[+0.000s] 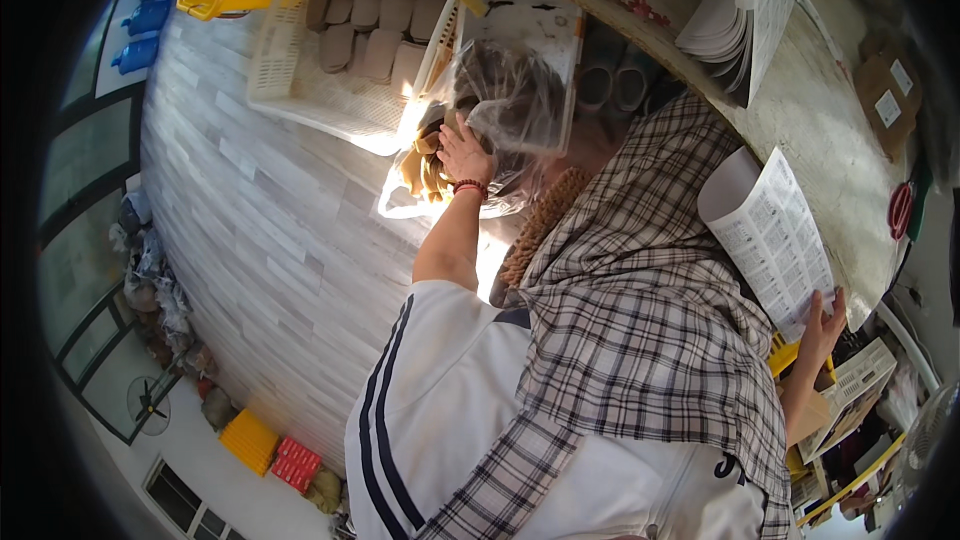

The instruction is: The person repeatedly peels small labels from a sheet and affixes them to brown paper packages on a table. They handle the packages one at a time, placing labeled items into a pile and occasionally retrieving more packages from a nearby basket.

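Left hand, fingers apart, is at the clear plastic bag, which lies partly over the white bin. Risk: film could tear if dragged over the bin's rim, spilling the brown pieces. Right hand is at the printed sheet's lower corner; cannot tell whether fingers pinch it; a loose hold could drop it. Adjacent slatted crate holds tan blocks in rows.
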A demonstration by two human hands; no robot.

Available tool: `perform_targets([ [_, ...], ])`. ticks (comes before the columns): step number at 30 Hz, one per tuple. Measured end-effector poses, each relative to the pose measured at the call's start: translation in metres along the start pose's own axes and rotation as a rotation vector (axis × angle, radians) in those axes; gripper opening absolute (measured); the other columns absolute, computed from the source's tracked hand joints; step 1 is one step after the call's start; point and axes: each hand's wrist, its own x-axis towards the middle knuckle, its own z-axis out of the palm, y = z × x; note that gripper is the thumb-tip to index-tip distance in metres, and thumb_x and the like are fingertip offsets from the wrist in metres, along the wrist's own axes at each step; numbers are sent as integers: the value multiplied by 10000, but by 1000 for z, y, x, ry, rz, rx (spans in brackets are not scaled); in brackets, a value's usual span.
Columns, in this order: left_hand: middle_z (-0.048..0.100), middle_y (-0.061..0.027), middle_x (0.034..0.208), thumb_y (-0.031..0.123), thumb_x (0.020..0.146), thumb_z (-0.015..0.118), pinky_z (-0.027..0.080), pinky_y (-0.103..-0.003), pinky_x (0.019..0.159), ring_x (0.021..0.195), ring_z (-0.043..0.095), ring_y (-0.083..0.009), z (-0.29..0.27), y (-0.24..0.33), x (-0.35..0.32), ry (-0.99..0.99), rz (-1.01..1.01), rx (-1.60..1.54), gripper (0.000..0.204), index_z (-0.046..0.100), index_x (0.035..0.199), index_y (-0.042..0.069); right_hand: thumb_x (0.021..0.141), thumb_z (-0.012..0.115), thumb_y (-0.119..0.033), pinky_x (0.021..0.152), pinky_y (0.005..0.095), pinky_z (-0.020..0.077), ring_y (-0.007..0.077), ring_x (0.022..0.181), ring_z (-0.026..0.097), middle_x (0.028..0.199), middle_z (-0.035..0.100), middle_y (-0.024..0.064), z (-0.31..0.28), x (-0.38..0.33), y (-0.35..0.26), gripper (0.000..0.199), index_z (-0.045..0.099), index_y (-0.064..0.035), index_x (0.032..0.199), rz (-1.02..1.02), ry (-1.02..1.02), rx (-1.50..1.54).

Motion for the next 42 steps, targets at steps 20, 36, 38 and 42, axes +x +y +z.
perform_targets([
  [20, 699, -246, 1086, 39, 823, 555, 515, -370, 898, 1008, 677, -371, -38, -116, 38, -20, -86, -713, 392, 614, 1207, -11, 948, 614, -495, 886, 406, 520, 269, 1059, 658, 1297, 604, 90, -36, 0, -37, 547, 549, -191, 1398, 13, 11, -587],
  [36, 606, -125, 1266, -31, 692, 597, 431, -446, 1077, 1180, 595, -307, -318, 144, -115, 423, 1245, -802, 649, 559, 1336, 39, 964, 618, -470, 1031, 407, 439, 271, 1204, 580, 1324, 586, 176, -3, -31, -245, 635, 550, 44, 1332, -582, -723, 799],
  [38, 606, -99, 1246, 49, 819, 612, 432, -492, 1088, 1174, 601, -275, -317, 174, -119, 682, 1438, -664, 431, 596, 1248, 87, 907, 623, -596, 1095, 390, 377, 265, 1265, 530, 1371, 549, 175, 0, -31, -262, 826, 481, 65, 1383, -326, -931, 1004],
  [42, 607, -76, 1190, 144, 888, 625, 420, -504, 1110, 1169, 591, -245, -319, 199, -127, 817, 1653, -567, 332, 585, 1218, 123, 878, 714, -449, 1060, 343, 416, 241, 1221, 562, 1327, 586, 142, 4, -18, -261, 762, 468, 56, 1394, -164, -1179, 1108],
])
